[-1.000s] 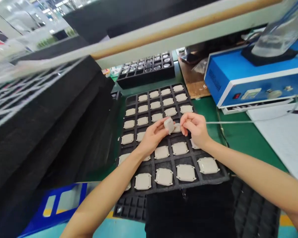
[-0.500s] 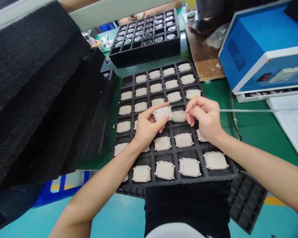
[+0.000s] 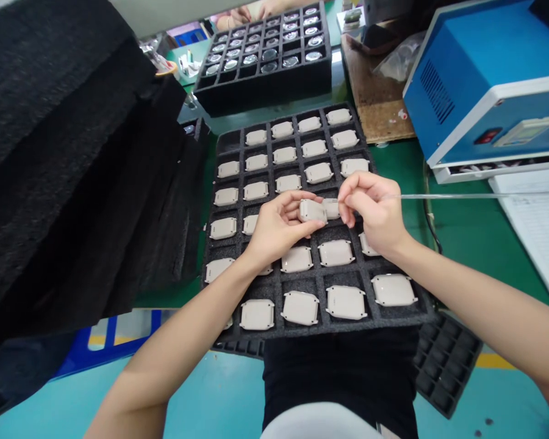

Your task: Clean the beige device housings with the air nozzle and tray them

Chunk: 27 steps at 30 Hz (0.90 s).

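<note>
Gripping beige square housing (image 3: 312, 211) in L hand (image 3: 279, 228), just left of R hand (image 3: 375, 207), which pinches thin clear tube (image 3: 462, 196) beside 2nd housing (image 3: 332, 208); black foam tray (image 3: 421, 314) of more housings under both hands, blue machine (image 3: 485, 122) ahead of R hand.

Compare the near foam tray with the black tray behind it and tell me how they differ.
The near foam tray holds flat beige parts, while the far black tray holds round glassy discs. The near tray's pockets look larger than the far tray's. Both are black and divided into grids of pockets.
</note>
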Each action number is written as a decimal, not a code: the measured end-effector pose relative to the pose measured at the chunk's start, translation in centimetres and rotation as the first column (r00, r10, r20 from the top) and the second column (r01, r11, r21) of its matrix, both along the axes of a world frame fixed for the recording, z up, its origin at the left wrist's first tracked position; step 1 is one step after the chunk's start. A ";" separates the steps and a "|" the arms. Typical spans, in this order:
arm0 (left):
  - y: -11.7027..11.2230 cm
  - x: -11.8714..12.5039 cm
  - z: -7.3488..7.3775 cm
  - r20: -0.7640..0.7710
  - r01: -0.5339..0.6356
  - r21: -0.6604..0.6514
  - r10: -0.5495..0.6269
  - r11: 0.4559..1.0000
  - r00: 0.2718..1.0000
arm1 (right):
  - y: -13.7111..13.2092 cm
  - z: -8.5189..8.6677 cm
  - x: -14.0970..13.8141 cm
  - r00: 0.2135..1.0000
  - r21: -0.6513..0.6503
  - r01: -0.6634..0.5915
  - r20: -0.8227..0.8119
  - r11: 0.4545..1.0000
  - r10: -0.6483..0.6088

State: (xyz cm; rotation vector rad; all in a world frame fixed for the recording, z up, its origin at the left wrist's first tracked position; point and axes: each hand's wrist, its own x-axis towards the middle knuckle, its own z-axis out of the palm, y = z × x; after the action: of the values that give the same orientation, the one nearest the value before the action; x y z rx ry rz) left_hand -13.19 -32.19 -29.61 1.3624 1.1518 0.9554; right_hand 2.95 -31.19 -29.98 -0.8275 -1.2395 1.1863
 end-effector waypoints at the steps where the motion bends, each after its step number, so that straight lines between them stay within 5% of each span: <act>1: 0.1 -0.1 -0.1 0.019 0.005 0.015 -0.005 1.000 1.000 | 0.0 0.0 0.0 1.000 0.000 0.000 0.001 1.000 0.000; 6: 0.5 -0.7 -0.8 0.185 -0.005 0.106 -0.014 0.994 0.983 | -0.1 0.0 0.0 1.000 -0.013 0.002 0.012 1.000 -0.002; 12: 0.2 -0.4 -0.5 0.322 -0.021 -0.100 0.052 0.995 0.945 | 0.0 -0.1 0.0 1.000 -0.007 -0.006 -0.014 1.000 0.006; 18: 0.3 -0.4 -0.5 0.415 0.018 -0.132 0.039 0.991 0.909 | 0.0 -0.1 0.0 1.000 -0.011 -0.010 -0.007 1.000 0.010; 27: 0.3 -1.1 -0.7 0.176 0.083 0.103 -0.101 0.991 0.979 | -0.3 -0.2 0.1 0.997 0.069 -0.046 -0.063 0.997 0.050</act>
State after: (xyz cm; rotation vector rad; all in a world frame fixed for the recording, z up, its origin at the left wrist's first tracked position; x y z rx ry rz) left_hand -14.28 -31.85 -30.32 1.3625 0.9087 1.0548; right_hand 3.08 -31.45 -30.16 -0.7080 -1.2451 1.1944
